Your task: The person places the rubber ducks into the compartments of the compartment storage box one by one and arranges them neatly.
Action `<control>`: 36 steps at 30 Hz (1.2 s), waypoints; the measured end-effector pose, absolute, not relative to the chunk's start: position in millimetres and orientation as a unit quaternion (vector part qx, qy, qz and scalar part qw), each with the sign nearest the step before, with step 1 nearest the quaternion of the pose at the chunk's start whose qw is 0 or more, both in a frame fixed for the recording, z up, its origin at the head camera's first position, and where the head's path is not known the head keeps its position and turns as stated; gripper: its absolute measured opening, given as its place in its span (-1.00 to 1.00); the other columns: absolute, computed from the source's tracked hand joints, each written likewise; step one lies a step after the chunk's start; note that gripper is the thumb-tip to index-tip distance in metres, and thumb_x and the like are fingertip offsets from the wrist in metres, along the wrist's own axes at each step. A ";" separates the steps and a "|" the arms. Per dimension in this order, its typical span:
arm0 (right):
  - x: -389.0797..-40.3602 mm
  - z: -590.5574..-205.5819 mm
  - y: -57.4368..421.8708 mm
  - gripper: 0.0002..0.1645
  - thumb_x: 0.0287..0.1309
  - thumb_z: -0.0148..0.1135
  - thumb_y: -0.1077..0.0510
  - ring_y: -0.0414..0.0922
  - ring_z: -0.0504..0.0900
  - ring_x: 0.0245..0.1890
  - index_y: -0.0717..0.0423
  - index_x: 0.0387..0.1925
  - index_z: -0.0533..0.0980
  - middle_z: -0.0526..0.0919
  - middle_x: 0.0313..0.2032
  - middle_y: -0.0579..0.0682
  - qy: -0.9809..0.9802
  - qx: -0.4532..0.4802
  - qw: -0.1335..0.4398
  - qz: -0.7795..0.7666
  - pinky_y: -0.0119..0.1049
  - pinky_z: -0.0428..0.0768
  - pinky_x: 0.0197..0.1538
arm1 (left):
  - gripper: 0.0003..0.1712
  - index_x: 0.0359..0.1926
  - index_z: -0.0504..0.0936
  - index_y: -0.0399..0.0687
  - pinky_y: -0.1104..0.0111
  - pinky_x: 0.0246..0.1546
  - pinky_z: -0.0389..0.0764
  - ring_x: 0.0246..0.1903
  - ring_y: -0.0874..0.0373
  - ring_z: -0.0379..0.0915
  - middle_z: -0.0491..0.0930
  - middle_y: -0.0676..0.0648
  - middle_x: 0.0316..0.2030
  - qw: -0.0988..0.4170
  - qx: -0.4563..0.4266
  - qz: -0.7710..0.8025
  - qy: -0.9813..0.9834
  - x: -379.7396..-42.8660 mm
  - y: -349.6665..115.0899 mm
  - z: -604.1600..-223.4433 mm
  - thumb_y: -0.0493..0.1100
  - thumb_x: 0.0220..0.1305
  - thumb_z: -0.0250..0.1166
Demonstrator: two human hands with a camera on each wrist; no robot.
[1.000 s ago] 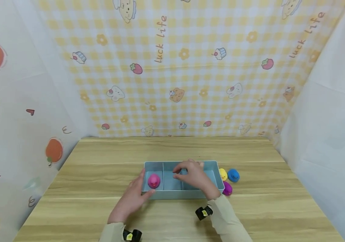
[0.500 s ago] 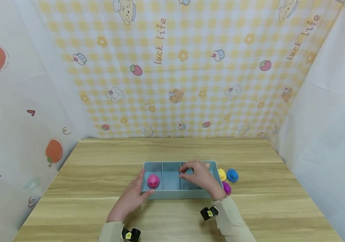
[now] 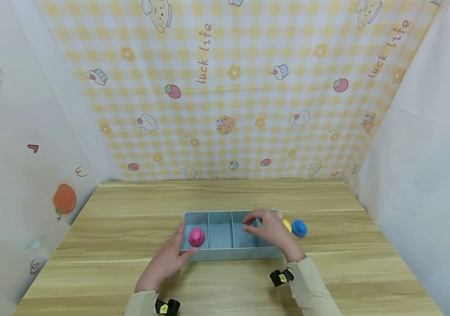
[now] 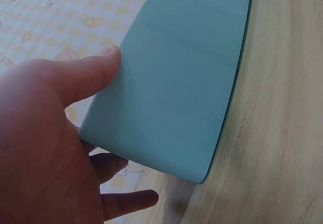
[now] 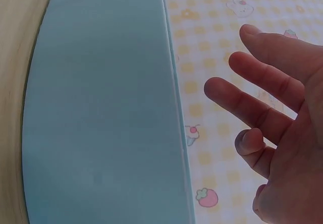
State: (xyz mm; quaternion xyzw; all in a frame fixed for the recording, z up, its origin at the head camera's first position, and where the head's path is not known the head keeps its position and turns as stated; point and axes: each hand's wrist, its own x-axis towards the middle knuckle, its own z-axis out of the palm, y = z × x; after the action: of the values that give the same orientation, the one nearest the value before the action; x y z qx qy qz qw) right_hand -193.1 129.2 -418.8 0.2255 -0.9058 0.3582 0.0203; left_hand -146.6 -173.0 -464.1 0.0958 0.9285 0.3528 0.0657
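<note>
A long blue-grey box [image 3: 232, 254] with several compartments lies on the table. In its leftmost compartment sits a pink toy duck [image 3: 196, 237]. My left hand [image 3: 164, 264] rests at the box's left front corner, thumb on the front rim and straight fingers along the left end. The left wrist view shows the thumb [image 4: 96, 72] touching the rim, with the other fingers spread below. My right hand [image 3: 271, 228] hovers over the right part of the box. Its fingers [image 5: 252, 110] are loosely bent, with nothing between them in the right wrist view.
Beside the box's right end lie a blue toy duck [image 3: 299, 228] and a yellow one [image 3: 286, 225], partly covered by the right hand. A yellow-checked cloth [image 3: 232, 96] hangs behind the wooden table [image 3: 138, 228], with white cloths at both sides.
My right hand has moved rightward over the box, from the middle compartments toward the right end. It now covers the purple duck. The left hand stays at the corner; the head view has shifted slightly.
</note>
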 end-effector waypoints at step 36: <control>-177.3 -437.5 212.5 -0.91 -0.02 0.44 0.15 -0.19 0.32 -0.59 -0.01 -0.47 0.63 0.61 -0.45 -0.13 -0.911 0.103 0.072 0.392 -0.44 0.28 -0.52 | 0.01 0.51 -0.23 -0.13 -0.21 0.31 0.10 0.37 -0.37 -0.01 0.01 -0.34 0.43 0.067 0.094 0.336 0.935 -148.8 -172.7 -467.3 0.14 0.32 0.16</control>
State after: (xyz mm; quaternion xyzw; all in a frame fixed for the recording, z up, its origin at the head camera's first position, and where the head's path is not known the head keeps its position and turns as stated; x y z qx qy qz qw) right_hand -177.3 212.5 -437.5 0.1032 -0.9112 0.3922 0.0721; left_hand -148.8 -172.7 -467.3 0.0936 0.9347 0.3363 0.0671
